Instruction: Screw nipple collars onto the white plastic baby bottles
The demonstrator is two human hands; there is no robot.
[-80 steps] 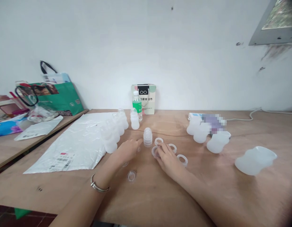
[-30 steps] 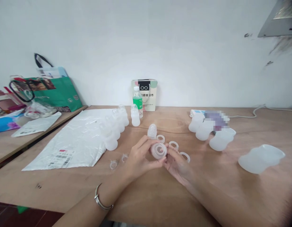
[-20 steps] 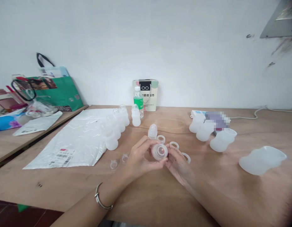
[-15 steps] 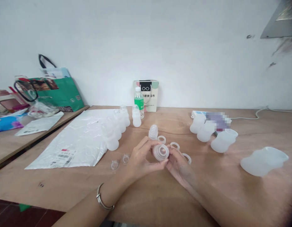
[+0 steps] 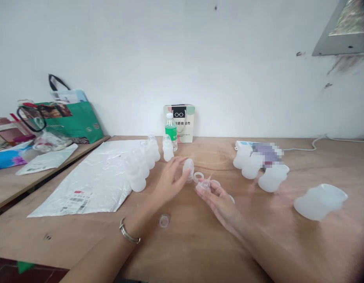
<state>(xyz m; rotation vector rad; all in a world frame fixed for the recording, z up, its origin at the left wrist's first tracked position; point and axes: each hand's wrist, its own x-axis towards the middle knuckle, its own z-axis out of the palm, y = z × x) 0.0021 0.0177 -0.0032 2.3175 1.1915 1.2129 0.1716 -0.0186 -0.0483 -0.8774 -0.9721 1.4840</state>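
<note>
My right hand (image 5: 221, 202) pinches a small clear bottle nipple piece (image 5: 204, 184) between thumb and fingers; a screw ring around it is hard to make out. My left hand (image 5: 171, 181) is open, thumb and fingers apart, at a clear domed bottle cap (image 5: 189, 167) standing on the table. The thumb overlaps the cap in view; whether it touches, I cannot tell. Just right of the cap lies a white ring (image 5: 198, 177), and further rings are partly hidden behind my right hand. A clear nipple (image 5: 163, 221) lies on the table below my left wrist.
Several capped baby bottles (image 5: 137, 179) line the edge of a white plastic mailer (image 5: 90, 173) on the left. Open frosted bottle bodies (image 5: 319, 202) stand on the right. A water bottle (image 5: 171, 131) and a paper bag (image 5: 186, 124) stand by the wall.
My left hand has let go of the clear ring piece and moved left and up to the domed cap. The right hand keeps a clear piece. The view has shifted slightly.
</note>
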